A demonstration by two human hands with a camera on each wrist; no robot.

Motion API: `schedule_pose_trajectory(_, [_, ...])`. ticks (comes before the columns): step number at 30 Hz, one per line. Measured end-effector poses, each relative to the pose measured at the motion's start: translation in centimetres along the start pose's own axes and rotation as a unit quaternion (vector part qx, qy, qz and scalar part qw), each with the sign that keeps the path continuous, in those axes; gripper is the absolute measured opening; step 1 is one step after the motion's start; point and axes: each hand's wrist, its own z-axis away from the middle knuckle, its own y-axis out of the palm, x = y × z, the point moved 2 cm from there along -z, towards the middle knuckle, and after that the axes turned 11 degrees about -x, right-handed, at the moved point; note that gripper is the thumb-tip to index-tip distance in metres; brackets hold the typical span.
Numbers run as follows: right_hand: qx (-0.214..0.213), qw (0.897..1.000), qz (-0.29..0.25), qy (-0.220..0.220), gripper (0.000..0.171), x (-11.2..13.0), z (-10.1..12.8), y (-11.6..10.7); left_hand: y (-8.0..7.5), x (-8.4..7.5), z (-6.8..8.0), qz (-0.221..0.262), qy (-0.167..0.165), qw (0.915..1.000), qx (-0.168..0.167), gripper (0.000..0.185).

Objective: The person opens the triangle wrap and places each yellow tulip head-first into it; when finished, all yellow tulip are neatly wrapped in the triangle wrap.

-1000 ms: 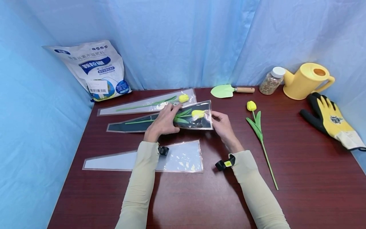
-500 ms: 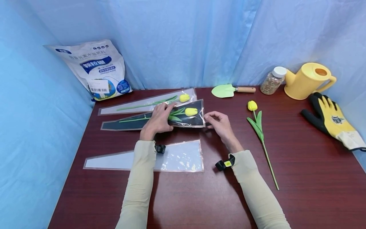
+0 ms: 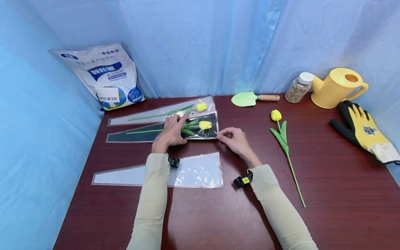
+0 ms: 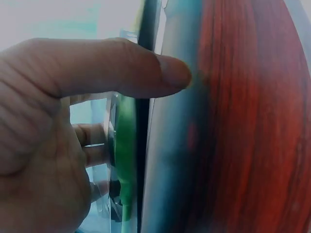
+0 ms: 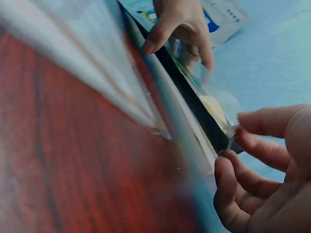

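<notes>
Head view: spans the dark sleeve [image 3: 139, 137] with the left hand [image 3: 171, 131], thumb at the near edge and fingers over the far side, probably to steady the long shape about midway. Pinches the near corner of the wide end with the right hand [image 3: 234, 139] — likely to control the edge without squashing the yellow tulip [image 3: 205, 125] enclosed between the two grips. Just beyond the left grip, shows a white sleeve [image 3: 172, 108] with a second tulip [image 3: 201, 107] inside, lined up almost parallel, perhaps for tidiness. Nearer than both grips, partly under the left forearm, shows another white sleeve [image 3: 193, 172], no flower visible. Right of the right grip, shows a loose tulip [image 3: 282, 140], bloom pointing away; beyond, a trowel [image 3: 245, 99], presumably set back from the work.

Left wrist view: stretches the thumb past the near edge, with fingers across the far side (a light hold, by the look).

Right wrist view: brings fingertips together on the clear corner film — somewhat blurred — with the left grip farther along the same sleeve.
</notes>
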Motion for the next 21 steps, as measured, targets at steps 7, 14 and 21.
schedule_pose_trajectory(7, [-0.007,0.996,0.087,-0.015,0.012,-0.23,-0.18,0.50,0.14,0.19,-0.03,0.006,-0.006,1.0000,-0.004,0.103])
schedule_pose_trajectory(14, [-0.028,0.994,0.100,-0.031,0.012,-0.30,-0.52,0.62,0.30,0.15,-0.12,0.017,-0.013,0.9997,-0.015,0.100])
schedule_pose_trajectory(21, [-0.030,0.993,0.110,-0.023,0.015,-0.36,-0.75,0.66,0.63,0.09,-0.21,0.031,-0.019,0.9992,-0.015,0.102])
